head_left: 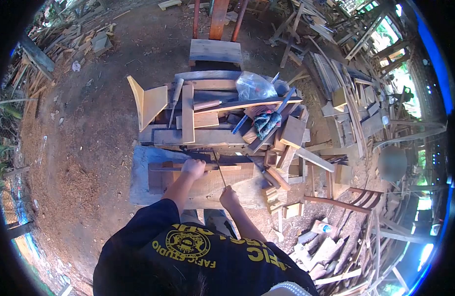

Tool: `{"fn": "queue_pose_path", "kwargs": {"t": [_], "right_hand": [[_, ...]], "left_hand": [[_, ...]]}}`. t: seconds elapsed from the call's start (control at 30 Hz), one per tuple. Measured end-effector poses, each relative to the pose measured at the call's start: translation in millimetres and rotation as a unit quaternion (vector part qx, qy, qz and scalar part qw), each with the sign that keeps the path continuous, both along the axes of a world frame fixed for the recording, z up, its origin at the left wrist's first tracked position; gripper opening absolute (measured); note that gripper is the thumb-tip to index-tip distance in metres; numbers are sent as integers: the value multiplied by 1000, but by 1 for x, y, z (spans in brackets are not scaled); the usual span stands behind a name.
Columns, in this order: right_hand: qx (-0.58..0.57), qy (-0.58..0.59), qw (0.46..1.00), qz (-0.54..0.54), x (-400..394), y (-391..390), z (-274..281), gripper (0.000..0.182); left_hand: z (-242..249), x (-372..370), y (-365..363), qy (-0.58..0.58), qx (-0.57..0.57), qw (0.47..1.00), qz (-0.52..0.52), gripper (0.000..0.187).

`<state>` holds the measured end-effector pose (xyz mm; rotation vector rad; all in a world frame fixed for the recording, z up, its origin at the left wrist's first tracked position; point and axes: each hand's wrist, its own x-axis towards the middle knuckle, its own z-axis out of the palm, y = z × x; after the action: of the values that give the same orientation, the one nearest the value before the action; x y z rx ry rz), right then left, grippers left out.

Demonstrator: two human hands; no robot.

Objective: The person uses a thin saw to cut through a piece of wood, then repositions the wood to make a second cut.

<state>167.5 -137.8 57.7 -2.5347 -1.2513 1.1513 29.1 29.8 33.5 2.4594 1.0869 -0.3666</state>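
My left hand is closed around a narrow wooden strip, which lies crosswise over a wider board on the workbench. In my right hand, fingers wrapped, is a long thin tool. It slants up from the fist and crosses the strip a short way right of my left hand. The tool looks like a narrow line from above, and my fist hides its handle. Dark pieces lie along the bench behind the strip.
Beyond the strip are stacked boards, a chisel-like tool, a plastic bag and a patterned cloth. Small wooden blocks crowd the bench's right end. A chair-like wooden frame and scrap wood lie to the right.
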Motion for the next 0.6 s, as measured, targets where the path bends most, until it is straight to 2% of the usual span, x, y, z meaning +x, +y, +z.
{"fn": "queue_pose_path", "kwargs": {"t": [0.37, 0.6], "right_hand": [[74, -6, 997, -5, 4, 8, -23, 24], [63, -21, 998, -10, 1, 10, -20, 23]], "left_hand": [[3, 0, 17, -6, -2, 999, -52, 49], [-2, 1, 18, 22, -5, 998, -57, 55]]}}
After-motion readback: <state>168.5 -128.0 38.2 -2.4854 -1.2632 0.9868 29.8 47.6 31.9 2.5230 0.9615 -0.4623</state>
